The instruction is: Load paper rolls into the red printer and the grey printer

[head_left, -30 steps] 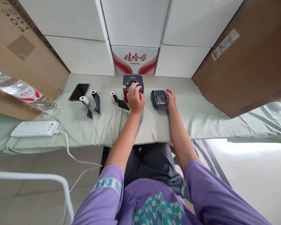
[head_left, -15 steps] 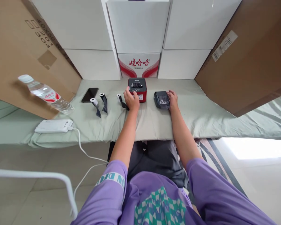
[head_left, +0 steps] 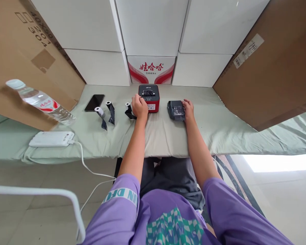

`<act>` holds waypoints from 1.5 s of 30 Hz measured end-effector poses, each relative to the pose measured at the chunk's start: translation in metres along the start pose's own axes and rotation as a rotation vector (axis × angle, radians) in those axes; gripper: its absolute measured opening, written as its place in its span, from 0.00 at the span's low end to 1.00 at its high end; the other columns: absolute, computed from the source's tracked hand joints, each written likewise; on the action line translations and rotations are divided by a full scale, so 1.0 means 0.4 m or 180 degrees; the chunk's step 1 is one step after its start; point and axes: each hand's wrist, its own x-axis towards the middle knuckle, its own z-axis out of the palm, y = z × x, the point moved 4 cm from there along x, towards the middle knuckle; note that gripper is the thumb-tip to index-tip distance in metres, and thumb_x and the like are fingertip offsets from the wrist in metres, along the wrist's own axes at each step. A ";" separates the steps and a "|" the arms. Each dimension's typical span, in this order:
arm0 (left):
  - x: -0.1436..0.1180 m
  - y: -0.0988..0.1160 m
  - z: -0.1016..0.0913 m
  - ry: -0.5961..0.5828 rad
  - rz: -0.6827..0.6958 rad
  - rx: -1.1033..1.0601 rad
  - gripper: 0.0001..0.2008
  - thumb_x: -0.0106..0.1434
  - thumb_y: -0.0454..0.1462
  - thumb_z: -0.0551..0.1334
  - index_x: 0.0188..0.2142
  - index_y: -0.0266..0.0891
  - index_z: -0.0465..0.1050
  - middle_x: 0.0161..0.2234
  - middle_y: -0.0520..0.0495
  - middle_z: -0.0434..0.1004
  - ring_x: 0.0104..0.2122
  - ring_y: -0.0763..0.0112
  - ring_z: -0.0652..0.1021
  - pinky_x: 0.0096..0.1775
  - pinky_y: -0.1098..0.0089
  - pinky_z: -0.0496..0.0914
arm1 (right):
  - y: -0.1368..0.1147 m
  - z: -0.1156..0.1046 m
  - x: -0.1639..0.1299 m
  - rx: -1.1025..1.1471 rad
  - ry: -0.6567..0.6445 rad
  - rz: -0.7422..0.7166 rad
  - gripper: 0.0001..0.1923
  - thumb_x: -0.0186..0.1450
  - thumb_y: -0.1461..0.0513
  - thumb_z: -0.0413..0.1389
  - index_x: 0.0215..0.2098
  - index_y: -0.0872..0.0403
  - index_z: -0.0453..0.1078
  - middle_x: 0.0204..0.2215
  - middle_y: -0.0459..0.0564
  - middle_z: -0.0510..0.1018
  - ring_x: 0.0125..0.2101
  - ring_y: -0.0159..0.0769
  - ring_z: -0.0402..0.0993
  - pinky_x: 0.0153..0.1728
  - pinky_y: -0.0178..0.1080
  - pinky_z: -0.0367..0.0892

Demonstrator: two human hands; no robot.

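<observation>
A small red and black printer (head_left: 150, 97) stands at the back of the cloth-covered table (head_left: 163, 132). My left hand (head_left: 139, 106) rests against its left front corner, fingers curled, beside a white paper roll with a dark tail (head_left: 129, 109). My right hand (head_left: 188, 109) lies on the right side of a dark grey box-shaped device (head_left: 175, 110) that sits to the right of the printer. Whether the left hand grips the roll or the printer is hidden by the hand itself.
Two more paper rolls with dark tails (head_left: 100, 114) (head_left: 110, 108) and a black phone (head_left: 94, 102) lie to the left. A white power bank (head_left: 51, 139) with a cable and a water bottle (head_left: 39, 101) are at far left. Cardboard and white boxes (head_left: 150, 27) wall the table.
My left hand slid from the printer's top down to its left front corner, next to the paper roll. My right hand stayed on the grey device.
</observation>
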 end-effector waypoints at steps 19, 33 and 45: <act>0.043 0.012 -0.015 -0.0388 -0.0259 0.0237 0.14 0.74 0.36 0.50 0.45 0.44 0.75 0.48 0.41 0.79 0.46 0.56 0.79 0.41 0.64 0.69 | -0.017 0.004 -0.003 -0.0702 0.0077 -0.0134 0.20 0.61 0.53 0.50 0.48 0.52 0.66 0.43 0.52 0.78 0.46 0.39 0.78 0.47 0.41 0.73; 0.003 0.017 0.007 -0.0105 -0.0328 0.0045 0.13 0.75 0.36 0.49 0.46 0.44 0.73 0.49 0.42 0.78 0.49 0.56 0.79 0.40 0.64 0.69 | -0.249 0.320 -0.043 -0.3072 -0.1169 -0.2132 0.17 0.66 0.66 0.48 0.46 0.55 0.77 0.47 0.57 0.83 0.50 0.48 0.76 0.55 0.46 0.68; -0.016 0.005 0.019 -0.0144 -0.0189 -0.0629 0.09 0.71 0.35 0.57 0.50 0.40 0.69 0.54 0.38 0.75 0.56 0.55 0.75 0.58 0.61 0.67 | -0.186 0.528 0.031 -0.3838 -0.1354 -0.1136 0.21 0.67 0.65 0.51 0.56 0.56 0.73 0.53 0.63 0.78 0.58 0.59 0.64 0.58 0.55 0.64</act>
